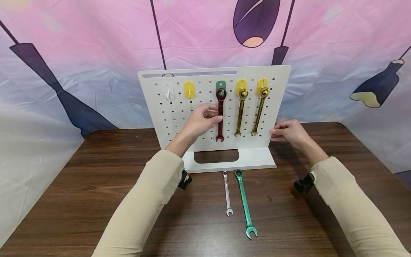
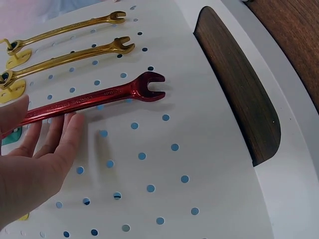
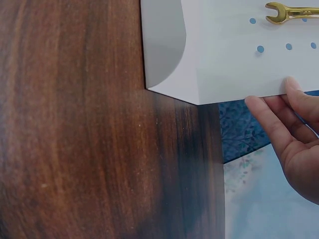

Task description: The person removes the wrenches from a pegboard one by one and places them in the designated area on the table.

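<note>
A red wrench hangs on the green hook of a white pegboard. My left hand holds its shaft, thumb on one side and fingers on the other; in the left wrist view its open-ended jaw points away from the hand. To the right, two gold wrenches, one inner and one outer, hang from yellow hooks. My right hand pinches the pegboard's right edge, low down. In the right wrist view, the thumb is on the board's front.
A small silver wrench and a longer green wrench lie on the brown wooden table before the stand's base. A white hook and a yellow hook on the left hold nothing. A printed cloth hangs behind.
</note>
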`<state>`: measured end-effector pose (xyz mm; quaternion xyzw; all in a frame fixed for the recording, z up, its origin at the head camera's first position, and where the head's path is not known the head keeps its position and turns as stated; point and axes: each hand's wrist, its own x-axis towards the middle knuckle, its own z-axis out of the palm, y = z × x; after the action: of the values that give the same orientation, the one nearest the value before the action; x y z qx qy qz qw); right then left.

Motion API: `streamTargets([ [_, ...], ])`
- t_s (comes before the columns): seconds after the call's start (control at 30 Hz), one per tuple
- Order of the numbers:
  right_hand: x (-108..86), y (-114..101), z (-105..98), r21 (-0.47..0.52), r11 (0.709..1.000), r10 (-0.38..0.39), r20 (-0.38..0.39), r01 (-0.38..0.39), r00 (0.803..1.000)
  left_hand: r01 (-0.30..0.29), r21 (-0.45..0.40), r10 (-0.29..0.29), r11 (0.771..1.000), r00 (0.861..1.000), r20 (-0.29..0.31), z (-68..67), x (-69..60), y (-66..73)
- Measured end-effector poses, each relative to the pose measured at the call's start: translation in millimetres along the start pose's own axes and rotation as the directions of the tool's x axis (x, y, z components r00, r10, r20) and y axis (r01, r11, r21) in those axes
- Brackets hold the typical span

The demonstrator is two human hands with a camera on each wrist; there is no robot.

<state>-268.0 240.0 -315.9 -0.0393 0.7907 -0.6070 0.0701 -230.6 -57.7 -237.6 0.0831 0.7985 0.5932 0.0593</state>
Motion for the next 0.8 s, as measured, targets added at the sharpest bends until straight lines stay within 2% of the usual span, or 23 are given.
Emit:
streamTargets([
  [0.23,-0.3,0.2,-0.5,-0.010,1.000,0.001,0.001,-0.001,1.000,-0.003,0.010,0.003,1.000,1.000,-0.018,1.6,-0.5,-1.4],
  [0.47,-0.1,1.1,-1.0,-0.012,1.000,-0.004,0.001,0.004,1.000,-0.065,-0.008,0.065,0.998,0.997,-0.049,5.9,-2.1,-3.9],
  [0.8,0.3,1.7,-1.4,-0.009,1.000,-0.008,0.002,0.008,1.000,-0.111,-0.005,0.111,0.994,0.993,-0.028,8.7,-6.6,-5.0],
])
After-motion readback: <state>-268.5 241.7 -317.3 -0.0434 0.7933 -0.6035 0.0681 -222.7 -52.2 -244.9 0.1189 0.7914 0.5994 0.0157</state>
